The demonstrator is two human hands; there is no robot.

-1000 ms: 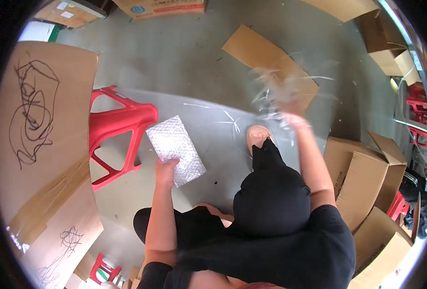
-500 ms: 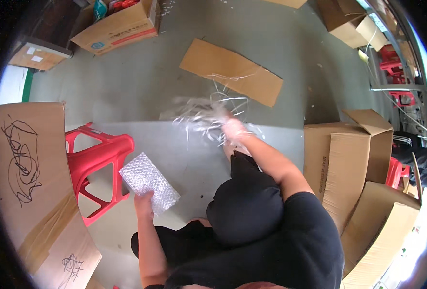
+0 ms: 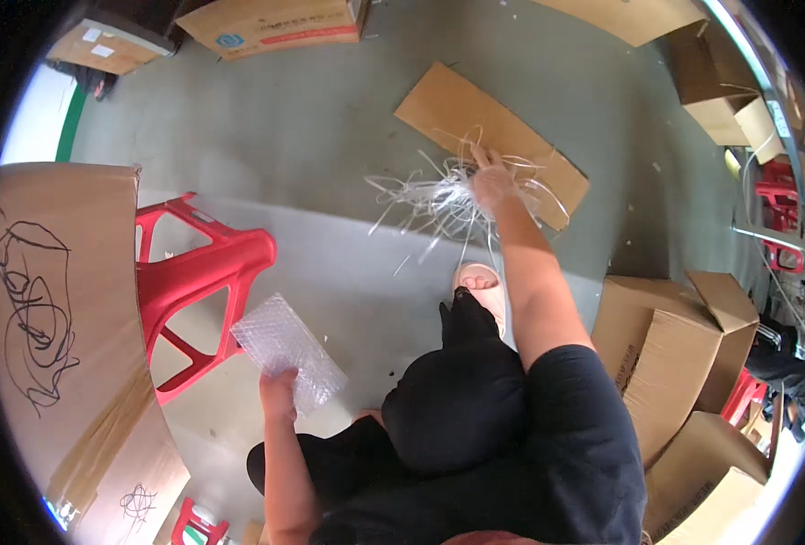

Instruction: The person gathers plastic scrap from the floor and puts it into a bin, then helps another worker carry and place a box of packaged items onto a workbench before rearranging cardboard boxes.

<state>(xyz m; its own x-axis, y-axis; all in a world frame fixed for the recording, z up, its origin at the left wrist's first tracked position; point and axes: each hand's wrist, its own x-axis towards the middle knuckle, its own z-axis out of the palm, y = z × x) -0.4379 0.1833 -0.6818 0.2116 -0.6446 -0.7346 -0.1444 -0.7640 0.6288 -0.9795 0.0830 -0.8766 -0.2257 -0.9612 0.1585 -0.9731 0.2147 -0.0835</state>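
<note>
My left hand [image 3: 280, 392] is closed on the lower edge of a flat rectangle of clear bubble wrap [image 3: 292, 350], held beside the red stool. At arm's length ahead, my right hand [image 3: 493, 186] has its fingers stretched out, touching the right side of a loose tangle of clear plastic strips [image 3: 443, 195]. The tangle overlaps the near edge of a flat brown cardboard piece [image 3: 521, 136] on the floor. Part of the palm side is hidden, and some strips stick out past the fingers.
A red plastic stool [image 3: 207, 272] stands left, next to a large taped carton [image 3: 66, 300] with scribbles. Open cardboard boxes [image 3: 661, 354] stand at my right. Another carton [image 3: 275, 27] is at the far left. My foot in a pale slipper [image 3: 482, 289] is below the tangle.
My right hand has moved forward and right with the strips, from above the floor to the cardboard piece, and its fingers have stretched out. The left hand keeps the bubble wrap.
</note>
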